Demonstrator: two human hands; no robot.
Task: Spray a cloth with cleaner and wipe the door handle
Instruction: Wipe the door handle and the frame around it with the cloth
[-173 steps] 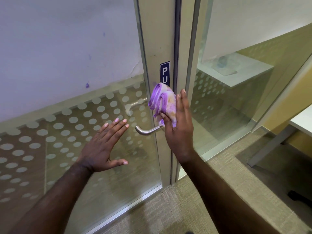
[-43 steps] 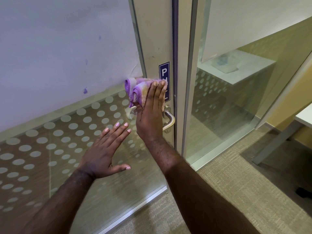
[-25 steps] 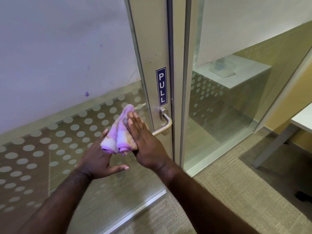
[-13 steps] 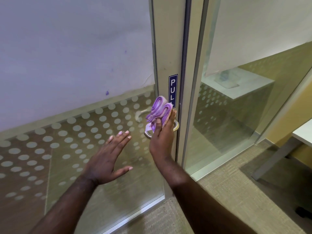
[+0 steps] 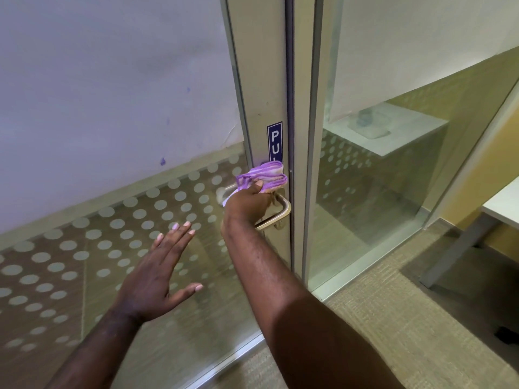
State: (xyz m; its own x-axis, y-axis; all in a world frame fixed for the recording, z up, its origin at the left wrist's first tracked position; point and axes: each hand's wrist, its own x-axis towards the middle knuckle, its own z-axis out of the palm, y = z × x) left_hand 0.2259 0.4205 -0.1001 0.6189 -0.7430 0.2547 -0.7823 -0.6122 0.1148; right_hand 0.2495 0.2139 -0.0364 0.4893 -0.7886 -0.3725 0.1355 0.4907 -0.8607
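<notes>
Right hand [image 5: 247, 204] presses purple cloth [image 5: 264, 178] above door handle [image 5: 276, 216].

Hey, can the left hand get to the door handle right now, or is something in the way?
Probably only partly. The left hand is open and flat by the dotted glass, free to move, but the right hand and its cloth cover most of the door handle.

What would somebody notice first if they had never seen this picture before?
Probably the purple cloth, bunched in the right hand and pressed to the door frame just above the silver door handle, covering the bottom of the blue sign. Next, the left hand spread open in front of the dotted glass door, lower left.
</notes>
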